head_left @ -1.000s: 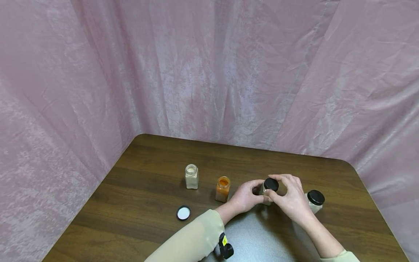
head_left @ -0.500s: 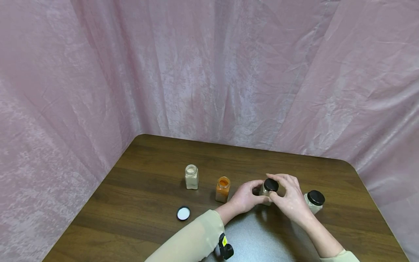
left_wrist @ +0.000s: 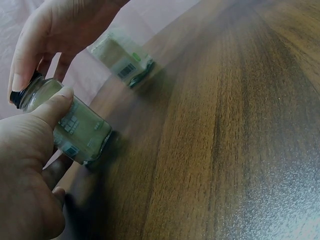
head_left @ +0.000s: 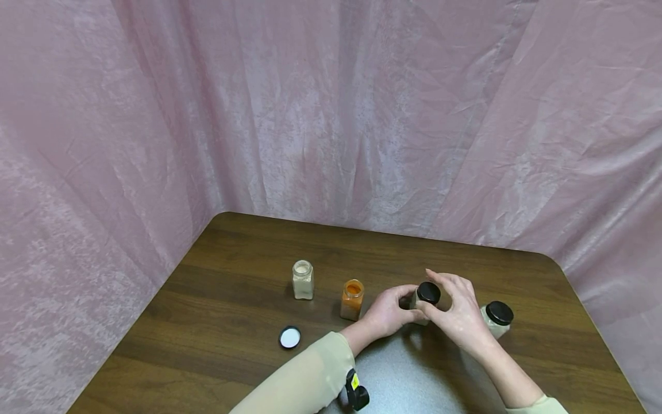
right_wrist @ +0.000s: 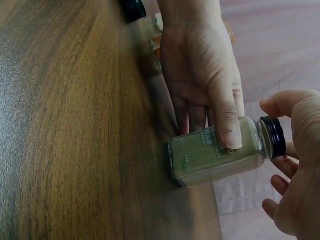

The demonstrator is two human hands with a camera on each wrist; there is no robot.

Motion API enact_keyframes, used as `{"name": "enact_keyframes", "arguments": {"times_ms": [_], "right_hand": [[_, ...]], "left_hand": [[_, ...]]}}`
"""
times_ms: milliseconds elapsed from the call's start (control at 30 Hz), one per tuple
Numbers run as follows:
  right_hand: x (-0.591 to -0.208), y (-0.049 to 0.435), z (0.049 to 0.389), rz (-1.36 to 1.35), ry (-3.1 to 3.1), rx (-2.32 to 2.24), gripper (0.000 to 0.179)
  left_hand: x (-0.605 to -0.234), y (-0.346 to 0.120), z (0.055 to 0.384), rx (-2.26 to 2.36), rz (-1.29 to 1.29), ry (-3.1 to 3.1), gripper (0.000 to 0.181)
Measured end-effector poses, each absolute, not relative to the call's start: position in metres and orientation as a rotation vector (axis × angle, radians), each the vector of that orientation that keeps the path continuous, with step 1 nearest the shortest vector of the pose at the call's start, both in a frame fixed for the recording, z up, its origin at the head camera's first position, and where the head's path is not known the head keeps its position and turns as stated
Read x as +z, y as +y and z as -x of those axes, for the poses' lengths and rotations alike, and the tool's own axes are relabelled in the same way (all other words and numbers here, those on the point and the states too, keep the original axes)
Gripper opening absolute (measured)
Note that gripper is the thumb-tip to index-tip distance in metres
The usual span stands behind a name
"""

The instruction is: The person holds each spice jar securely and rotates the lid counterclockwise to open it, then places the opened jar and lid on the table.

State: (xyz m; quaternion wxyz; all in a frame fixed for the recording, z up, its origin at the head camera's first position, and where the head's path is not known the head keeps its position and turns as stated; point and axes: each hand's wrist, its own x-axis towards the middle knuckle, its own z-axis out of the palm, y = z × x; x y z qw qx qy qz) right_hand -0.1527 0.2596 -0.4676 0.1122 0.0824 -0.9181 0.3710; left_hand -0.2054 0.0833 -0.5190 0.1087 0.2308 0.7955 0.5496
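Note:
A glass spice jar of pale greenish powder stands on the wooden table, its black lid on top. My left hand grips the jar's body, thumb across the printed side in the right wrist view. At the lid is my right hand, thumb close against the near side and fingers curled loosely round it. The index fingertip is raised off the lid in the head view. To the right stands another jar with a black lid. Left of my hands is a lidless jar of orange powder.
A lidless jar of whitish powder stands further left on the table. An upturned black lid with a white lining lies nearer. Pink curtains hang behind the table's far edge.
My right index finger has lifted away from the lid, and the thumb has shifted left along its near side. The left hand and the jar have stayed in place.

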Motion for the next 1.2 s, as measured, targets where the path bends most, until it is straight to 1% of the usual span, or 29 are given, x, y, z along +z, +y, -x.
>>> {"name": "enact_keyframes", "arguments": {"times_ms": [500,833,1200], "right_hand": [[-0.4682,0.2610,0.1532,-0.154,-2.671,1.088,0.069],[-0.4686,0.2602,0.1539,-0.074,-2.660,1.069,0.063],[-0.4680,0.2604,0.1528,-0.043,-2.688,1.077,0.059]], "left_hand": [[-0.5184,0.0828,0.2048,1.605,-0.648,2.340,0.046],[-0.5171,0.0831,0.2043,1.615,-0.617,2.313,0.044],[-0.5143,0.0826,0.2026,1.620,-0.604,2.291,0.045]]}}
